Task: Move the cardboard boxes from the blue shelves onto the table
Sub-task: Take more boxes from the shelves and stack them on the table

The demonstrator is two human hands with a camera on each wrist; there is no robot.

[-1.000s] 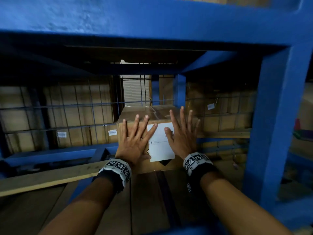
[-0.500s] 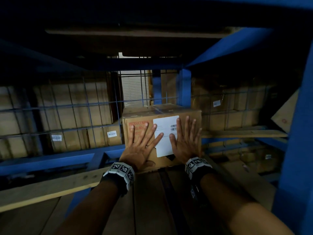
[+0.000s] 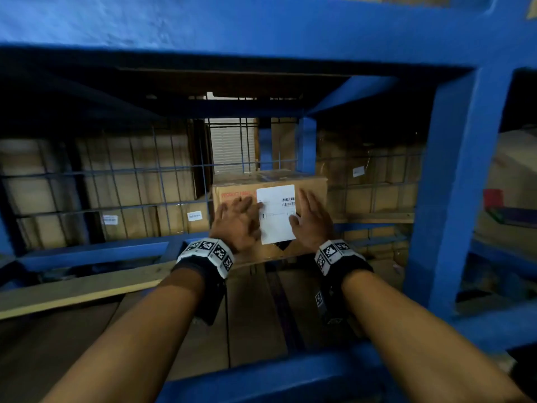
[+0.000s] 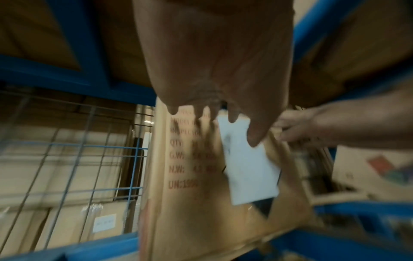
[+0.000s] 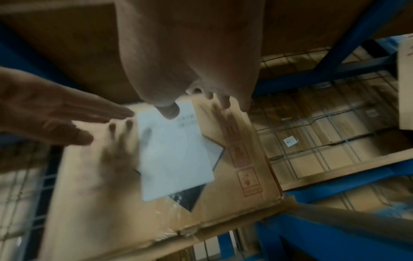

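Observation:
A brown cardboard box (image 3: 235, 189) with red print and a white label (image 3: 276, 219) stands deep on the blue shelf, against the rear wire mesh. Both of my hands are stretched toward its front face. The left hand (image 3: 236, 225) hovers over the printed left half, and the right hand (image 3: 312, 222) is at the label's right edge. In the wrist views the left hand (image 4: 212, 70) and the right hand (image 5: 190, 53) have straight, loose fingers a little off the box (image 5: 100, 194), casting shadows on it. Neither hand holds anything.
A blue upright post (image 3: 456, 184) stands to the right and a thick blue beam (image 3: 232, 24) runs overhead. Wooden deck boards (image 3: 252, 309) lie under my forearms, with a pale plank (image 3: 72, 292) on the left. More boxes (image 3: 43, 175) are stacked behind the wire mesh (image 3: 130, 184).
The palms that lay flat on the box front have come slightly off it, with the fingers less spread. My head has drawn back, and the overhead beam is in view again.

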